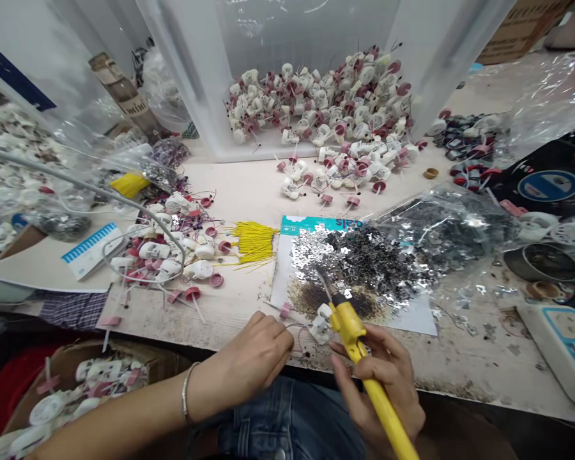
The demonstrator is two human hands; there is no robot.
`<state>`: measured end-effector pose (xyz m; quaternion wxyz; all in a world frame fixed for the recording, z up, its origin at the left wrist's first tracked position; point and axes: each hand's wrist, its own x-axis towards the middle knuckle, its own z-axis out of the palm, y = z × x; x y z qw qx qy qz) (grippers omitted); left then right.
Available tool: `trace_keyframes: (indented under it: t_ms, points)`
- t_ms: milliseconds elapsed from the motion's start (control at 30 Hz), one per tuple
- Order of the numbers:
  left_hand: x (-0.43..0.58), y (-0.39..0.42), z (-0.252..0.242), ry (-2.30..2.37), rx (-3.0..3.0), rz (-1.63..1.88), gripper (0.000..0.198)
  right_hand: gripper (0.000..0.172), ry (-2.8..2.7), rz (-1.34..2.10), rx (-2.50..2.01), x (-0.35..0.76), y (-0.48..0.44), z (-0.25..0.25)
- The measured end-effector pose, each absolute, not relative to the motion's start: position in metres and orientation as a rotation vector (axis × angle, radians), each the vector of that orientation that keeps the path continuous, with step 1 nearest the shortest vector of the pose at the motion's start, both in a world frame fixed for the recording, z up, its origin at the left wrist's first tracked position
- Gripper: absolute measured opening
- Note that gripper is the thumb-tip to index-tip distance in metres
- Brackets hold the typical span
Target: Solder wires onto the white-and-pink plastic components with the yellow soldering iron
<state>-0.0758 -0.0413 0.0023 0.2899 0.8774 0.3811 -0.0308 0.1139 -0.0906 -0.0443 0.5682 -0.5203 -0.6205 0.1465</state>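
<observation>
Two grips — left hand pinching a wire by a white part, right hand round a yellow soldering iron.

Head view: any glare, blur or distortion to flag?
Head view: strong wide-angle distortion, the translucent plastic storage bin splaying outward toward the frame top. Head view: glare blows out the silver metal flakes and the clear plastic bag. Head view: the yellow-handled soldering iron and bare right hand look fairly sharp, without heavy shadow.

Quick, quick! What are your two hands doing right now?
Left hand: closed, seems to pinch a thin wire.
Right hand: closed, holding a yellow soldering iron.
</observation>
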Motion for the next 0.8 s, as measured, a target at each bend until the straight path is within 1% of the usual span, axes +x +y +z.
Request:
trace_keyframes:
  t_ms: [100,200,233,333,367,400,500,600,667,733,767,800]
  points:
    - [-0.070,-0.041,0.006,1.054,2.002,0.157,0.006,0.019,-1.608,0.407,-1.153,0.106,-0.094,-0.047]
    - [-0.057,-0.041,-0.001,1.109,1.488,0.455,0.006,0.018,-1.563,0.356,-1.195,0.095,-0.095,-0.053]
    - [-0.053,-0.042,-0.006,1.100,1.284,0.546,0.012,0.019,-1.478,0.332,-1.237,0.091,-0.095,-0.054]
    - [-0.045,-0.047,-0.021,1.040,0.753,0.713,0.045,0.026,-1.181,0.299,-1.333,0.081,-0.098,-0.059]
    - [-0.043,-0.048,-0.025,1.024,0.662,0.716,0.049,0.027,-1.120,0.297,-1.348,0.078,-0.099,-0.060]
    - [-0.043,-0.049,-0.027,1.019,0.629,0.700,0.047,0.028,-1.093,0.289,-1.359,0.076,-0.100,-0.060]
    - [-0.046,-0.048,-0.027,1.047,0.811,0.681,0.030,0.028,-1.209,0.246,-1.319,0.076,-0.100,-0.061]
    - [-0.052,-0.043,-0.022,1.178,1.320,0.715,0.017,0.025,-1.280,0.328,-1.207,0.085,-0.102,-0.059]
    - [-0.055,-0.040,-0.020,1.245,1.729,0.641,0.012,0.027,-1.229,0.323,-1.161,0.098,-0.107,-0.057]
    - [-0.056,-0.039,-0.020,1.257,2.021,0.530,0.011,0.036,-1.233,0.234,-1.175,0.115,-0.117,-0.053]
    - [-0.055,-0.040,-0.020,1.259,2.104,0.492,0.011,0.036,-1.229,0.169,-1.222,0.124,-0.124,-0.051]
    - [-0.053,-0.041,-0.021,1.264,2.156,0.474,0.010,0.030,-1.345,0.219,-1.312,0.133,-0.131,-0.048]
